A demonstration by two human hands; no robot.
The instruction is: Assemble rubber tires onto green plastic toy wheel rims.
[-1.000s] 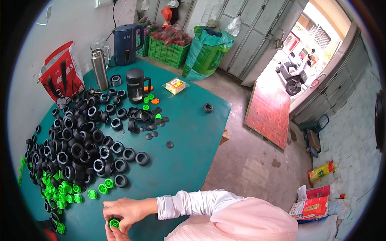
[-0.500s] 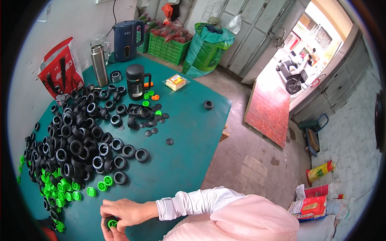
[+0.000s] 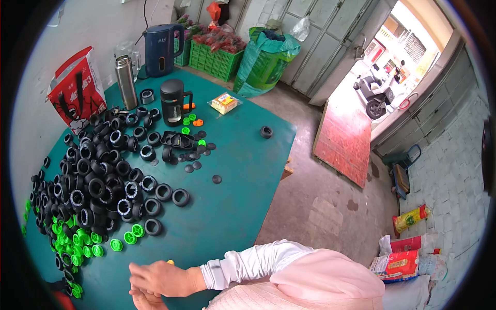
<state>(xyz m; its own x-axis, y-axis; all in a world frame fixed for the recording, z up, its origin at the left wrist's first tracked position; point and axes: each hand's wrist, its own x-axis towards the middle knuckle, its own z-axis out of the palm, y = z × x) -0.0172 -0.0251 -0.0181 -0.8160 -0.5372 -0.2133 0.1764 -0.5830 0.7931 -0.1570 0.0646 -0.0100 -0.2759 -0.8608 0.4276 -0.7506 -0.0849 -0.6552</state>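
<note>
My right hand (image 3: 163, 279) reaches in from the right in a white sleeve, its fingers curled and slightly blurred above my left hand (image 3: 145, 300). The left hand shows only in part at the lower edge, with its fingers bent. Whatever lies between the two hands is hidden. A small yellow thing (image 3: 170, 262) shows at the upper edge of the right hand. Just beyond the hands lie green wheel hubs (image 3: 116, 245), and a loose black tyre (image 3: 153, 227) rests near them on the green table (image 3: 227, 206).
A big heap of black tyres (image 3: 96, 188) and green hubs covers the table's left side. Behind it stand a red paper bag (image 3: 77, 93), a steel flask (image 3: 126, 82), a blue kettle (image 3: 159, 51) and a black mug (image 3: 172, 102). A packaged snack (image 3: 225, 103) lies farther right.
The black tyre with a green hub that showed between my hands is now covered. My right hand has turned over it, its fingers lying across the left hand.
</note>
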